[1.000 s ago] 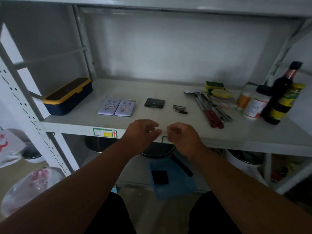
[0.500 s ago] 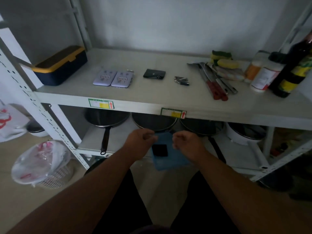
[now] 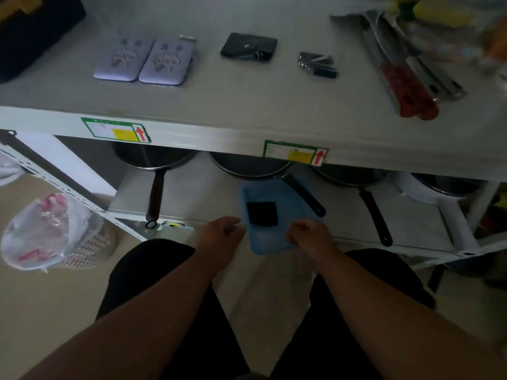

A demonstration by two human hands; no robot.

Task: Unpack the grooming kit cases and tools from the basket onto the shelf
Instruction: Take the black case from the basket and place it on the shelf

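Note:
A blue basket (image 3: 288, 237) sits low on the floor in front of the rack, with one black case (image 3: 262, 213) lying in it. My left hand (image 3: 219, 231) hovers at the basket's left edge, fingers loosely curled, holding nothing. My right hand (image 3: 310, 235) hangs over the basket's near right corner, also loosely curled and empty. On the shelf (image 3: 247, 105) above lie two lilac cases (image 3: 142, 61) side by side, a black case (image 3: 248, 46) and a small pile of dark metal tools (image 3: 317, 64).
A navy box (image 3: 33, 28) stands at the shelf's far left; knives with red handles (image 3: 406, 86) lie at the right. Pans with long handles (image 3: 153, 193) fill the lower shelf behind the basket. A lined wicker bin (image 3: 55, 234) stands on the floor at the left.
Both hands have dropped from the shelf's front edge down to the blue basket, and my view has tilted downward with them.

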